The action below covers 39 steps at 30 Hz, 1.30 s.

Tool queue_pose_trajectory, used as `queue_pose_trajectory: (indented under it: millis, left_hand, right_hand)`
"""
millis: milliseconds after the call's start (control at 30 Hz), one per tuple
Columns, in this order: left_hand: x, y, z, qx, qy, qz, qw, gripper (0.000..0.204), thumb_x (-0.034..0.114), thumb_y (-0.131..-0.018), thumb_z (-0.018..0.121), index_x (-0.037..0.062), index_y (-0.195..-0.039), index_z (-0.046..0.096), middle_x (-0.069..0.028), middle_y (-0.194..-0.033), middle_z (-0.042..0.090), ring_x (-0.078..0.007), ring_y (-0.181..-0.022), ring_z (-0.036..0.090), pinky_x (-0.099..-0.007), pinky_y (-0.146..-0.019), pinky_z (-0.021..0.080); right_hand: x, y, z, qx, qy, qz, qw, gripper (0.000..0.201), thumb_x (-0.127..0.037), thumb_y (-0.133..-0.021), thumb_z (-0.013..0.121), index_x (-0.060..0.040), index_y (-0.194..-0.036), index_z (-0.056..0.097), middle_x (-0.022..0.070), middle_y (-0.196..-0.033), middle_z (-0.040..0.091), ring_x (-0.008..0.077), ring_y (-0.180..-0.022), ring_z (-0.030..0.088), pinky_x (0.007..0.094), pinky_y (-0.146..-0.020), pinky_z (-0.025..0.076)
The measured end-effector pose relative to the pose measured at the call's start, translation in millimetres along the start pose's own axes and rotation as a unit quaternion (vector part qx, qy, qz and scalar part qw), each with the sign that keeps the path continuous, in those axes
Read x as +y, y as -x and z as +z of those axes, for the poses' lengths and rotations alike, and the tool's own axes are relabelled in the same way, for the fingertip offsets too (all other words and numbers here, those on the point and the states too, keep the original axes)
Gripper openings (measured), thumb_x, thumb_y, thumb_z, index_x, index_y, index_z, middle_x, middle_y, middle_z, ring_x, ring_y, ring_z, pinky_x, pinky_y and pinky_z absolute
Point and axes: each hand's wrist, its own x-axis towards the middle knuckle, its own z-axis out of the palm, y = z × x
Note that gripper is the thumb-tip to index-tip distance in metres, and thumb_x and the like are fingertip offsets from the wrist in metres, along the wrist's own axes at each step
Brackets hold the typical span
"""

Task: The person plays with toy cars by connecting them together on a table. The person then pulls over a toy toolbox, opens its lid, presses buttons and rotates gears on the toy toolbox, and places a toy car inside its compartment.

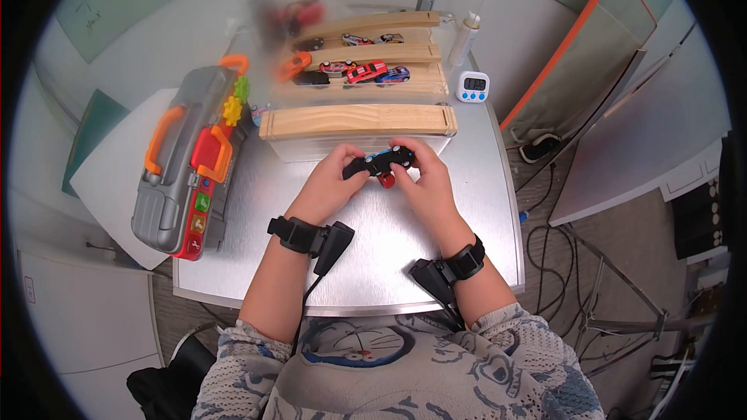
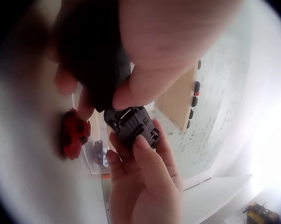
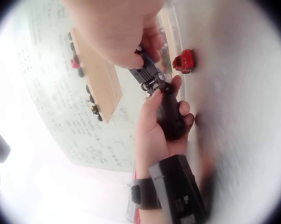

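Observation:
In front of the body my left hand (image 1: 331,183) grips a black toy car (image 3: 172,116), its thumb lying along the near end. My right hand (image 1: 426,187) pinches a blue-sided toy car (image 1: 391,159) whose dark underside (image 2: 133,128) and wheels face up, the thumb pressing on that underside. The two cars are held end to end, their ends meeting in the wrist views. A red toy car (image 3: 184,61) lies on the table just beyond the hands, partly hidden by the fingers in the head view.
A clear bin with a wooden ramp (image 1: 358,121) stands behind the hands, with toy cars (image 1: 367,71) on wooden tiers beyond it. A grey toolbox toy (image 1: 175,179) is at the left. A white timer (image 1: 472,87) and a white bottle (image 1: 464,39) stand at the back right.

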Motion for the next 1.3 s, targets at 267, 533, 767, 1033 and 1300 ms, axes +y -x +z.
queue_pose_trajectory:
  millis: [267, 533, 767, 1033, 1300]
  left_hand:
    - [-2, 1, -6, 0.023, -0.117, 0.051, 0.992, 0.029, 0.003, -0.078, 0.06, 0.0007, -0.105, 0.05, -0.0061, -0.095, 0.057, -0.0126, -0.081, 0.056, -0.0243, -0.074, 0.045]
    - [-2, 2, -6, 0.019, -0.122, 0.071, 0.99, 0.035, 0.004, -0.077, 0.062, 0.0014, -0.111, 0.051, -0.0081, -0.101, 0.06, -0.0157, -0.094, 0.056, -0.0268, -0.084, 0.043]
    - [10, 6, -10, 0.061, -0.225, 0.057, 0.971, 0.025, 0.007, -0.076, 0.06, 0.0009, -0.1, 0.057, -0.0159, -0.089, 0.062, -0.0296, -0.084, 0.06, -0.0334, -0.076, 0.046]
    - [6, 7, -13, 0.059, -0.288, 0.129, 0.947, 0.033, 0.005, -0.07, 0.063, -0.0005, -0.101, 0.058, -0.0179, -0.096, 0.06, -0.0327, -0.092, 0.056, -0.0362, -0.081, 0.045]
    - [6, 7, -11, 0.071, -0.268, 0.129, 0.952, 0.034, 0.005, -0.07, 0.061, -0.0005, -0.104, 0.058, -0.018, -0.098, 0.06, -0.0334, -0.093, 0.056, -0.0356, -0.082, 0.044]
  right_hand:
    - [-9, 0, -3, -0.038, -0.002, 0.114, 0.993, 0.029, -0.002, -0.074, 0.062, -0.0029, -0.102, 0.055, 0.0117, -0.095, 0.058, 0.0203, -0.079, 0.061, 0.0286, -0.063, 0.05]
    - [4, 1, 1, -0.017, 0.067, 0.084, 0.994, 0.022, -0.005, -0.069, 0.069, -0.0034, -0.088, 0.058, 0.0058, -0.086, 0.06, 0.0191, -0.079, 0.056, 0.0302, -0.067, 0.046]
    - [-4, 5, 5, -0.044, 0.207, -0.05, 0.976, 0.021, -0.007, -0.063, 0.071, -0.0074, -0.08, 0.059, 0.0052, -0.08, 0.058, 0.0247, -0.081, 0.053, 0.0339, -0.075, 0.041]
    - [4, 4, 6, -0.026, 0.252, -0.061, 0.965, 0.024, -0.008, -0.062, 0.07, -0.0098, -0.082, 0.057, 0.002, -0.082, 0.057, 0.0216, -0.089, 0.05, 0.0362, -0.084, 0.033]
    - [2, 4, 6, -0.035, 0.256, -0.062, 0.964, 0.025, -0.007, -0.062, 0.069, -0.0104, -0.084, 0.057, 0.0021, -0.083, 0.056, 0.0216, -0.09, 0.05, 0.0367, -0.084, 0.033]
